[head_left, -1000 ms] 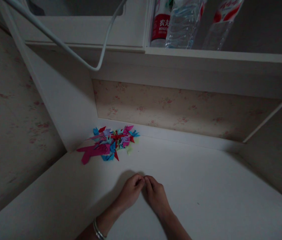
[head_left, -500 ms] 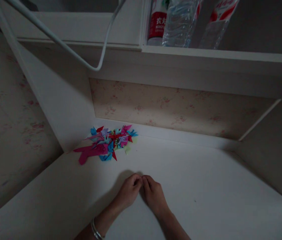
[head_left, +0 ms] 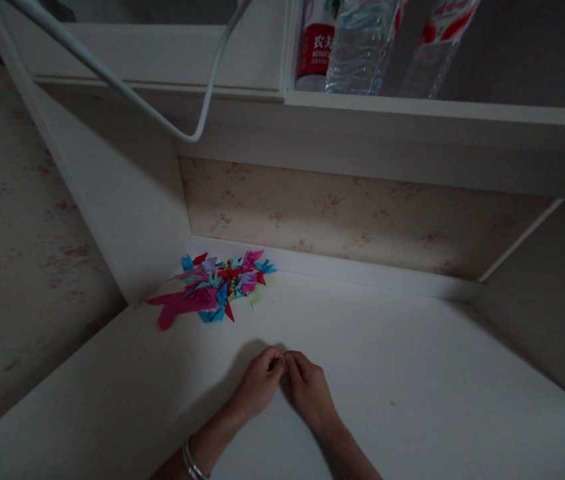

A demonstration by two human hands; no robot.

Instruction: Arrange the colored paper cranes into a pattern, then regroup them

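Both hands over the worktop [head_left: 412, 347]. Your left hand [head_left: 258, 381], with silvery bangles [head_left: 193, 459] at the wrist, and your right hand [head_left: 311, 387] have curled fingers, their tips meeting or nearly so. Neither grip is spread wide; whether either is clamped on something hidden between the fingertips cannot be told. The folded paper pieces [head_left: 189, 301], magenta, blue, red, lilac and pale green, lie heaped beyond your left hand, near the worktop's back-left corner, well apart from both hands.

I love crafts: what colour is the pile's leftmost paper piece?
The leftmost paper piece is magenta; head view.
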